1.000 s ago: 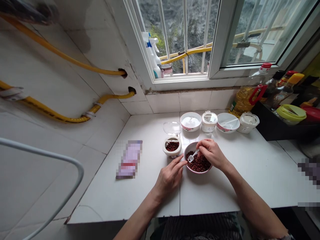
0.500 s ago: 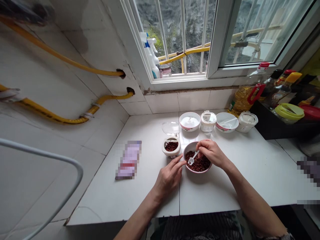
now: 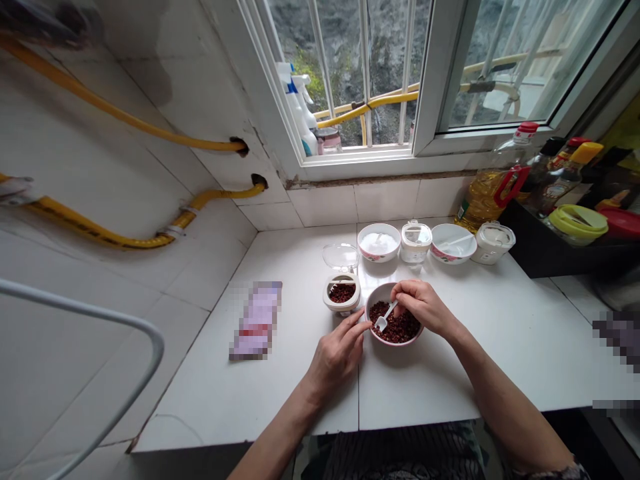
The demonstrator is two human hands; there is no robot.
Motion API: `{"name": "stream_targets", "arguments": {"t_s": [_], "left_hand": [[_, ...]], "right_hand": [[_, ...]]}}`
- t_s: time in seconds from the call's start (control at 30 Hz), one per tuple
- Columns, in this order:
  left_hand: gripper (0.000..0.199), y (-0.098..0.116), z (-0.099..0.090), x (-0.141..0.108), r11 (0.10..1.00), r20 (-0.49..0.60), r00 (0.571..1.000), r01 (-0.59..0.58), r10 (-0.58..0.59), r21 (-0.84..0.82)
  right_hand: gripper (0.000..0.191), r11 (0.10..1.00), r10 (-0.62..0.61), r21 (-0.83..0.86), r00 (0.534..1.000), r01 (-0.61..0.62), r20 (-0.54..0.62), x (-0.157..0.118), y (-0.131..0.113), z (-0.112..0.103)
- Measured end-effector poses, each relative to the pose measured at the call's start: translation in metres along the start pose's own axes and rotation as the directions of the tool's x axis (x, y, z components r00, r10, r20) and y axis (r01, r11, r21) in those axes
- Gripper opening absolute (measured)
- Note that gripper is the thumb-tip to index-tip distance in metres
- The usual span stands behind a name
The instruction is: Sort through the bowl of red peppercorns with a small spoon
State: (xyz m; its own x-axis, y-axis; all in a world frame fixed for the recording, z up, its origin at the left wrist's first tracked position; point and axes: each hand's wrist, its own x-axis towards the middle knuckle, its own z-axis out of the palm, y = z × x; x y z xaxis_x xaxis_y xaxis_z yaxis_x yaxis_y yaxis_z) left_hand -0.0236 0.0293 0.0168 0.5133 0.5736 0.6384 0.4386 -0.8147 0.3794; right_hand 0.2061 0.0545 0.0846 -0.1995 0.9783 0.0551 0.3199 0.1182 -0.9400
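A bowl [image 3: 394, 343] with a pink rim holds dark reddish-brown dried bits that look like peppercorns [image 3: 403, 328]. My right hand [image 3: 420, 303] pinches the handle of a small white spoon [image 3: 382, 323], its scoop low over the bits at the bowl's left side. On that same side my left hand [image 3: 340, 350] steadies the bowl, with fingers stretched to the rim and the thumb mostly hidden. Just behind the left fingertips stands a white seasoning jar [image 3: 341, 307], its clear lid [image 3: 340, 255] raised, with the same dark bits inside.
Behind are a bowl of white grains [image 3: 379, 245], a lidded jar [image 3: 416, 243], another bowl with a white spoon [image 3: 453, 244] and a second jar [image 3: 494, 243]. An oil bottle [image 3: 485, 193] stands beside a black rack [image 3: 530, 247]. A blurred purple packet [image 3: 257, 320] lies left.
The view has shifted very slightly. Both hands, the spoon and the bowl keep practically the same places.
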Motion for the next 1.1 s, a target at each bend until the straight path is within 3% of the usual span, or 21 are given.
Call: {"name": "stream_targets", "arguments": {"t_s": [0.27,0.5,0.73,0.93,1.1], "left_hand": [[0.037,0.0007,0.0001,0.0001,1.000,0.007,1.000,0.013,-0.013,-0.012],[0.038,-0.0005,0.0004,-0.0007,1.000,0.000,1.000,0.005,-0.005,-0.008],[0.039,0.0002,0.0005,0.0002,1.000,0.002,1.000,0.005,-0.005,-0.006],[0.041,0.0005,0.0001,0.0005,1.000,-0.001,1.000,0.014,-0.014,-0.007],[0.039,0.0007,0.0000,0.0004,1.000,-0.002,1.000,0.013,-0.013,-0.015]], "right_hand": [[0.013,0.980,0.112,0.162,0.994,-0.112,0.008,0.0003,0.0006,-0.0007],[0.010,0.968,0.157,0.199,0.988,-0.154,0.003,0.0020,0.0019,-0.0011],[0.019,0.991,-0.077,-0.111,0.997,0.076,-0.006,0.0010,-0.0008,-0.0001],[0.015,0.990,0.077,0.120,0.997,-0.079,0.019,-0.0004,-0.0002,-0.0022],[0.011,0.973,0.131,0.187,0.991,-0.133,0.025,0.0012,0.0013,-0.0037]]}}
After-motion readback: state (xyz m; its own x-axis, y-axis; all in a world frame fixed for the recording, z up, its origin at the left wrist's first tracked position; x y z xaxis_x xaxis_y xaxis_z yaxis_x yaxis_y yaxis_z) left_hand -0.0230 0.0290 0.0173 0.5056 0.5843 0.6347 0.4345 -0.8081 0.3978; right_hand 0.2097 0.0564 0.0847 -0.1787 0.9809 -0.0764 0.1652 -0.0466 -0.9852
